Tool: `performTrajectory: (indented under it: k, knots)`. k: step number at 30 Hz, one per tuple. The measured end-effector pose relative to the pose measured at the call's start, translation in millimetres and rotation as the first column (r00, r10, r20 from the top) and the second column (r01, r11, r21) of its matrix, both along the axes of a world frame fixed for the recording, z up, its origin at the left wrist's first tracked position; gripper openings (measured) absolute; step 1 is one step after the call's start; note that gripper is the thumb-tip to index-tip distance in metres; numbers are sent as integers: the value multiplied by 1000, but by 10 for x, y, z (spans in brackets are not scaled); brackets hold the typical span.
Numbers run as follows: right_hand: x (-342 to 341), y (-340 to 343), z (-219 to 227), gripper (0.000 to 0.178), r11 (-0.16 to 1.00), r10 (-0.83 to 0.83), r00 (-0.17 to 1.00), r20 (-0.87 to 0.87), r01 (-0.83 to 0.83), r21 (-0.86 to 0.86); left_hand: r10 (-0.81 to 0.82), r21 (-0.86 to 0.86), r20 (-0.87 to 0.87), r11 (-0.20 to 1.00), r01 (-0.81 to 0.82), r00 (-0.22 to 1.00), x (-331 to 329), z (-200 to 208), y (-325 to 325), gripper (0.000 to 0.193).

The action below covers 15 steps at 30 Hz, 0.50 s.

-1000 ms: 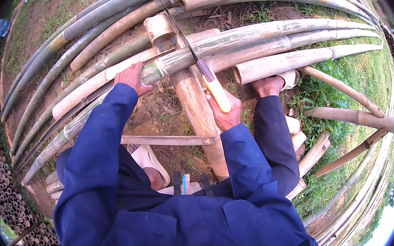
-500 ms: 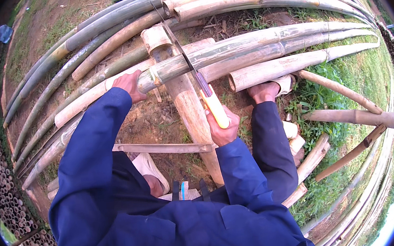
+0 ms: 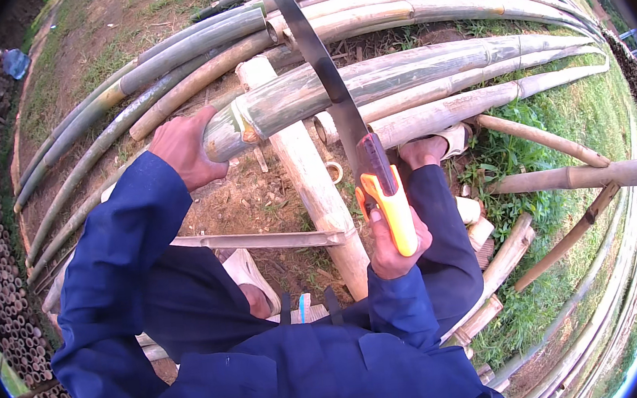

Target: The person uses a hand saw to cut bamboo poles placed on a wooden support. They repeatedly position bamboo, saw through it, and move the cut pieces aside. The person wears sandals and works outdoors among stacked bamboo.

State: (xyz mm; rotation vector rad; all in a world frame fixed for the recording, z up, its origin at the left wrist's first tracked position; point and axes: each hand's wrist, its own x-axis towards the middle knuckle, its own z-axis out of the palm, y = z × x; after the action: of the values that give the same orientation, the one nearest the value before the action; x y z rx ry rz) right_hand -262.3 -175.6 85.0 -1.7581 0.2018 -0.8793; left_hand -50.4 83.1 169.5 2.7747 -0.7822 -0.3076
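My left hand [image 3: 186, 149] is closed round the near left end of a thick green-and-pale bamboo pole [image 3: 290, 98]; its fingers are partly hidden. The pole rests across a pale log [image 3: 308, 173] and runs off to the right. My right hand [image 3: 398, 246] grips the yellow-orange handle of a handsaw [image 3: 339, 93]. The saw's dark blade slants up and away, passing over the pole in the picture with its flat side showing. Whether the teeth touch the bamboo I cannot tell.
More bamboo poles [image 3: 196, 46] lie beyond and to the right. A split bamboo strip [image 3: 269, 240] crosses by my legs. A pale ring [image 3: 333, 172] lies beside the log. Short bamboo pieces [image 3: 504, 254] and a pole frame [image 3: 573, 178] stand at right. Stacked bamboo [image 3: 4, 283] is far left.
The saw has come up and toward me, its blade turned to show its flat side. My left hand and the pole's end have shifted left, and my right hand has moved right and nearer.
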Motion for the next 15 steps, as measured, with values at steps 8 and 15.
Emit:
performTrajectory:
  k: [8, 15]
  knots:
    - [-214, 65, 223, 20, 991, -53, 998, 17, 50, 125, -117, -169, 12, 979, 117, 993, -13, 471, 0, 74]
    - [-543, 121, -17, 25, 942, -24, 999, -24, 31, 333, -132, -150, -121, 982, 114, 984, 25, 120, -41, 76]
